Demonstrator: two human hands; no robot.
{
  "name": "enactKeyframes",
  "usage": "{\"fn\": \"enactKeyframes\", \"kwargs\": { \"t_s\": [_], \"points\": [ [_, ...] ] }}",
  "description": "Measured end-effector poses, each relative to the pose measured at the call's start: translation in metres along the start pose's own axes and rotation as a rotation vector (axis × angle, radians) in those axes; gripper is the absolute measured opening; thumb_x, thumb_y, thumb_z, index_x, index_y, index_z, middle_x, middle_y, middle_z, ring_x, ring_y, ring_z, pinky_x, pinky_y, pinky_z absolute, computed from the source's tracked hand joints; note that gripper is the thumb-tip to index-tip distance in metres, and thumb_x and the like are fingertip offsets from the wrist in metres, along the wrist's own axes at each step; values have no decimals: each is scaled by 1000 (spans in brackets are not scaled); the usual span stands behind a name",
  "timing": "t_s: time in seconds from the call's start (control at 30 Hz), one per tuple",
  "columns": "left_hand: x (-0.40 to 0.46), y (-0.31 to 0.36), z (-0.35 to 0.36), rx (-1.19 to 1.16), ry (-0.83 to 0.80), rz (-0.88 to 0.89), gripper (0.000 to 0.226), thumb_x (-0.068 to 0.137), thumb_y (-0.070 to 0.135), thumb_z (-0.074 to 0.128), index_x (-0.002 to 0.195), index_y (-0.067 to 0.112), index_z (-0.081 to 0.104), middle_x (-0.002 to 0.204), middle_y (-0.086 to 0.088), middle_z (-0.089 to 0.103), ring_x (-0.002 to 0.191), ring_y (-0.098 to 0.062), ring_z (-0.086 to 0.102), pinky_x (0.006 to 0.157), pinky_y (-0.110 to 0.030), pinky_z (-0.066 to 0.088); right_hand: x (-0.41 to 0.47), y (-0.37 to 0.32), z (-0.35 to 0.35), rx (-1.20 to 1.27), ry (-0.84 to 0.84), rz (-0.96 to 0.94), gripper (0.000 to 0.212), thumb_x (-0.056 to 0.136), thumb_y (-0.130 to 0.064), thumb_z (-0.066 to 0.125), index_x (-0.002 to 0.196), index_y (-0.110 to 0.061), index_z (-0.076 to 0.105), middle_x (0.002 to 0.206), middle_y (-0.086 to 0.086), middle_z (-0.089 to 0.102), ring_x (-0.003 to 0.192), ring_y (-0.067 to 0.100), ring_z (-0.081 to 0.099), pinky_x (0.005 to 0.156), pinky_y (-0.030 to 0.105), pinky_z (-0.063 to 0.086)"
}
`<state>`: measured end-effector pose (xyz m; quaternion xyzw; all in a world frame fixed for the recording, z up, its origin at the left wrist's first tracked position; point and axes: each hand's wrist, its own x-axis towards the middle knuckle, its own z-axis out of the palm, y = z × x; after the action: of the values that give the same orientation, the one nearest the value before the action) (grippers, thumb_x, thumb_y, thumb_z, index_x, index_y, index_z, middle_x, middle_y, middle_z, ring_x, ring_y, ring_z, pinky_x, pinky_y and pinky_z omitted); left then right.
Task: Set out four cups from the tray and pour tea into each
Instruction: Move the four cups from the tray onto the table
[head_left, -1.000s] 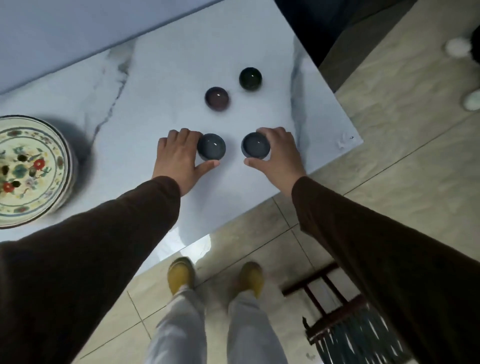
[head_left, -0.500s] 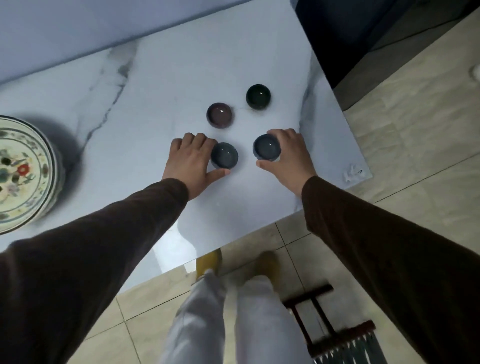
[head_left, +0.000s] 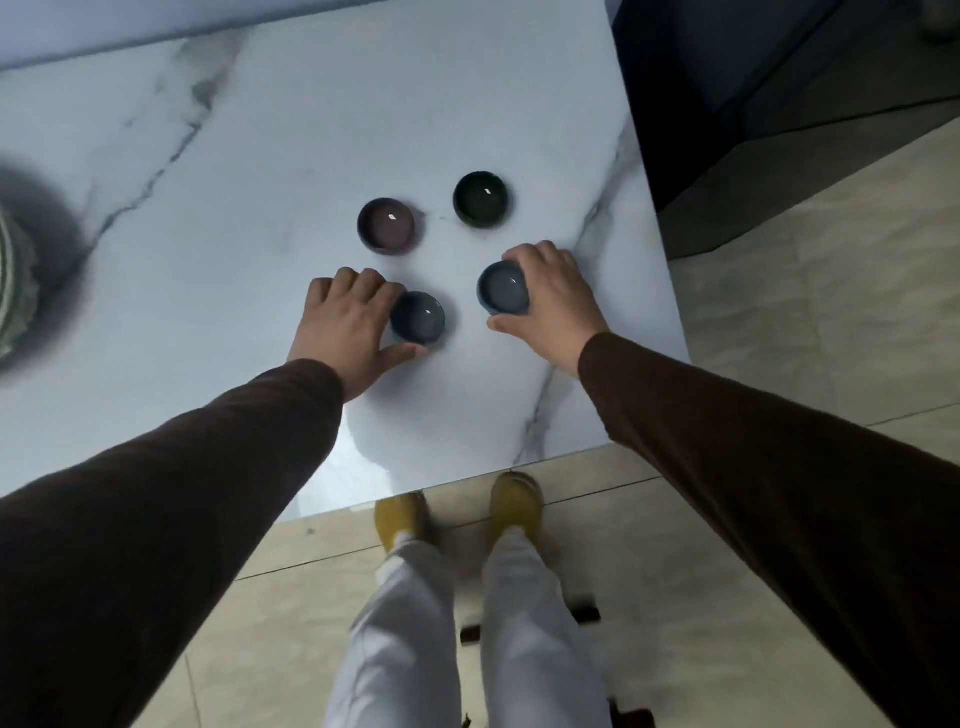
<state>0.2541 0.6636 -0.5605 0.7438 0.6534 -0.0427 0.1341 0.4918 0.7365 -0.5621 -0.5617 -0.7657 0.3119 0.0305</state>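
Note:
Small round cups stand on the white marble table (head_left: 270, 156). A purple cup (head_left: 387, 226) and a dark green cup (head_left: 482, 199) sit farther back, untouched. My left hand (head_left: 343, 325) curls around a grey-blue cup (head_left: 418, 318) from its left side, thumb beneath it. My right hand (head_left: 553, 296) wraps a second grey-blue cup (head_left: 503, 288) from the right, thumb in front. Both cups rest upright on the table. No teapot is in view.
The patterned tray (head_left: 13, 296) is only a sliver at the far left edge, over its dark shadow. The table's right edge (head_left: 654, 270) lies close to my right hand; its front edge runs above my yellow shoes (head_left: 511, 501). A dark wooden stool (head_left: 587, 618) stands by my feet.
The camera view shifted, so the tray slid almost out at the left. Both hands stay on their cups; the right cup now sits slightly farther back and apart from the left one.

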Motion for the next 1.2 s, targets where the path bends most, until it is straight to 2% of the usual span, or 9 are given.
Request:
{"fn": "enactKeyframes", "kwargs": {
  "t_s": [0.13,0.37,0.8,1.0,1.2],
  "points": [
    [7,3,7,14,6,-19,63,77,64,58,121,20,54,110,-6,55,102,-32,47,92,-45,35,12,7,4,-40,-46,-48,67,71,-36,81,126,-14,50,124,7,50,116,27,43,93,28,34],
    [11,0,11,61,-17,1,64,77,61,62,123,18,53,110,-9,56,102,-34,48,92,-46,34,19,9,11,-97,-68,-85,66,71,-34,81,126,-14,50,124,7,50,115,27,44,96,32,39],
    [19,3,-4,220,-70,85,65,71,60,62,114,13,57,109,-10,54,99,-33,46,87,-45,35,16,8,9,-159,-73,-81,68,73,-29,81,130,-15,47,128,6,49,116,27,44,98,37,41],
    [11,7,-10,241,-94,32,79,70,62,66,129,14,47,117,-9,53,105,-32,45,90,-45,34,9,-2,3,-229,-56,-77,80,73,-36,80,141,-18,41,135,3,47,122,27,41,102,36,39],
    [-24,-7,-33,214,-70,-22,72,76,50,66,134,14,43,124,-8,51,111,-33,45,93,-44,35,-13,-42,-6,-255,44,-162,62,80,-39,72,134,-21,48,130,1,51,119,25,44,95,36,40]
  ]
}}
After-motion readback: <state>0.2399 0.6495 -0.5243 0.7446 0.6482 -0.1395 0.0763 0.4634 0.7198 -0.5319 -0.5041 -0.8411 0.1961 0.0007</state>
